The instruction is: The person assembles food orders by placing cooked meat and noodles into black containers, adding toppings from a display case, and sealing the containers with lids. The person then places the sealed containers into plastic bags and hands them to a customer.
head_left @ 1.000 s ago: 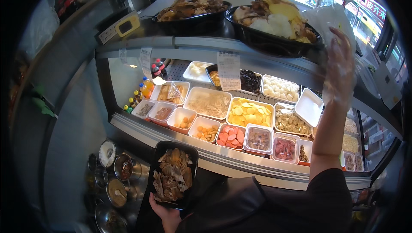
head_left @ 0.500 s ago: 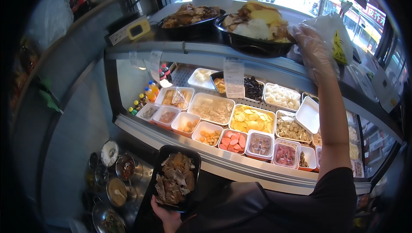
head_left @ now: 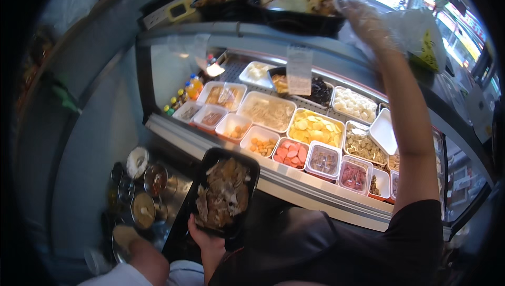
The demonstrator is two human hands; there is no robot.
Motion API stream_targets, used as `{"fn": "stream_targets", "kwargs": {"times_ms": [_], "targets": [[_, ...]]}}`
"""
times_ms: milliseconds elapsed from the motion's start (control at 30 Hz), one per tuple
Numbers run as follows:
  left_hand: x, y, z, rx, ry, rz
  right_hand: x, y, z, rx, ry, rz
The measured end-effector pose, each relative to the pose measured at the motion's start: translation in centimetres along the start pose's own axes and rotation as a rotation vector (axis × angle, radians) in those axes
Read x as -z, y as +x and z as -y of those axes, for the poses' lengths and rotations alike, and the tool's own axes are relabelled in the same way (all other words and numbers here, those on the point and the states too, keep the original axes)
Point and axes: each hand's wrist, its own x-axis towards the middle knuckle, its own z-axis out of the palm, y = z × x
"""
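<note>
Low in front of me, below the lit display case (head_left: 294, 186), my left hand (head_left: 209, 241) holds a black tray (head_left: 221, 154) of chopped meat (head_left: 227, 188) by its near left edge, thumb up along the side and the tray slanting away from me. The rest of my fingers go under it, so I can't see how they are set. My right arm reaches far up and forward, nearly straight from the dark sleeve (head_left: 418, 228), crossing in front of the case and hiding some of its right side. Up there my right hand (head_left: 365, 20), in a clear plastic glove, bends left at the wrist, fingertips at the right end of a black bowl (head_left: 302, 22) heaped with food. Blur and wrinkled plastic blend together; I cannot tell whether I am gripping the rim or only touching it. A white plastic bag (head_left: 415, 28) sits just beyond my wrist. At lower left, someone else's blurred bare limb (head_left: 147, 259) covers part of a metal bowl, and the frame's dark rim swallows the corners.
</note>
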Motion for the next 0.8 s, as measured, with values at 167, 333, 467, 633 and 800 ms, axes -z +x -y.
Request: {"fn": "stream_targets", "kwargs": {"times_ms": [167, 333, 467, 633, 800], "targets": [[-1.2, 0.4, 0.6, -0.048, -0.008, 0.083, 3.5, -5.3, -1.2, 0.046, -0.023, -0.238], [-2.6, 1.2, 0.4, 0.093, -0.014, 0.122, 8.1, -14.6, -0.2, 0.078, 0.661, -0.388], [-3.9, 3.6, 0.0, 0.219, 0.048, 0.231, 7.1, -22.5, 1.4, 0.095, 0.887, -0.494], [-11.3, 4.1, -0.5, 0.325, 0.112, 0.441, 5.9, -29.6, 1.7, -0.103, 0.881, -0.458], [-23.3, 1.1, 1.8, 0.396, 0.051, 0.608, 7.7, -33.1, -0.8, -0.108, 0.661, -0.513]]}}
